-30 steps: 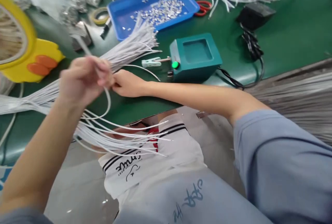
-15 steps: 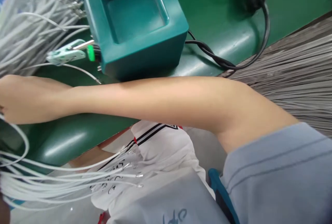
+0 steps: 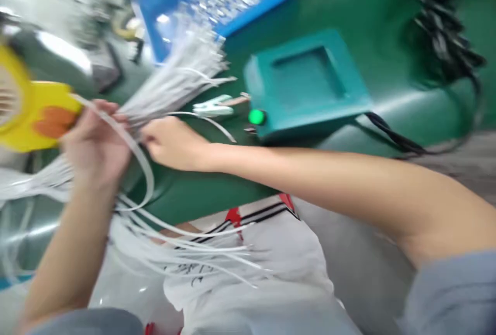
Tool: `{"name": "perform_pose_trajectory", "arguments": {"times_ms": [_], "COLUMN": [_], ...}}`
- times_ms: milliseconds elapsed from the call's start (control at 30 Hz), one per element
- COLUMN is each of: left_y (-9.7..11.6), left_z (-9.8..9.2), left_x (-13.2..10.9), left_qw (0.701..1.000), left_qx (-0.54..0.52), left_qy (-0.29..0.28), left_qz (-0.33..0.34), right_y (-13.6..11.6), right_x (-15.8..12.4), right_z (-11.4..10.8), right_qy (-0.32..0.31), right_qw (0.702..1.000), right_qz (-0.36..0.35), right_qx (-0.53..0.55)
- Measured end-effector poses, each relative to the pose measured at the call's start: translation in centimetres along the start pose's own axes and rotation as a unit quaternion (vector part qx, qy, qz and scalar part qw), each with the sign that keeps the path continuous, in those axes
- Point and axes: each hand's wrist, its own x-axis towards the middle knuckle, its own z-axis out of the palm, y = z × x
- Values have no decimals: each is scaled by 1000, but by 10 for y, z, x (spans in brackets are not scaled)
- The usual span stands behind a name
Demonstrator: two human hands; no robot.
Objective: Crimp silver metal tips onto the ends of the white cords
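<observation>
My left hand, blurred, has its fingers curled by a thick bundle of white wires. A loose white wire runs across this hand and loops down. Close on its right is my right hand, closed at the bundle's lower end; its fingertips are hidden, and what they pinch cannot be made out. More white wires trail below, over my lap, with metal tips. A single wire curves just above my right hand toward a teal box with a green light.
A pale clip sits at the box's left side. Behind stands a blue tray of small shiny parts. A yellow device is at left. Black cable runs rightward from the box to a coiled cable.
The view has swung left, so the box and wires sit farther right. My left hand and the blue tray have come into view. My right hand still appears closed.
</observation>
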Motion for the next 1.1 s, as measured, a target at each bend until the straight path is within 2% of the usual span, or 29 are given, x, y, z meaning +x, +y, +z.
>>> {"name": "perform_pose_trajectory", "arguments": {"times_ms": [67, 200, 300, 467, 600, 667, 767, 900, 1100], "left_y": [6, 4, 5, 10, 9, 8, 8, 7, 8], "left_z": [0, 8, 10, 10, 13, 14, 15, 15, 16], "left_x": [-14, -21, -22, -33, -37, -37, -36, -35, -35], "left_qw": [999, 996, 994, 970, 937, 930, 934, 947, 958], "left_qx": [-32, 19, -13, -149, -167, -161, -141, -98, -56], "left_qy": [3, -86, -107, -183, -284, -307, -302, -278, -252], "left_qz": [23, 14, -11, -66, -114, -125, -126, -128, -123], "right_y": [2, 3, 1, 0, -2, -5, -7, -5, -4], "right_x": [0, 0, -4, -4, -4, -6, -9, -10, -8], "right_z": [0, -2, -5, -7, -11, -13, -13, -13, -15], "right_qy": [23, 129, 185, 216, 236, 232, 217, 208, 194], "right_qw": [999, 988, 975, 965, 962, 964, 968, 971, 961], "right_qz": [8, -3, -30, -16, 3, 1, -6, 20, 60], "right_qx": [29, 83, 119, 146, 135, 129, 129, 117, 186]}}
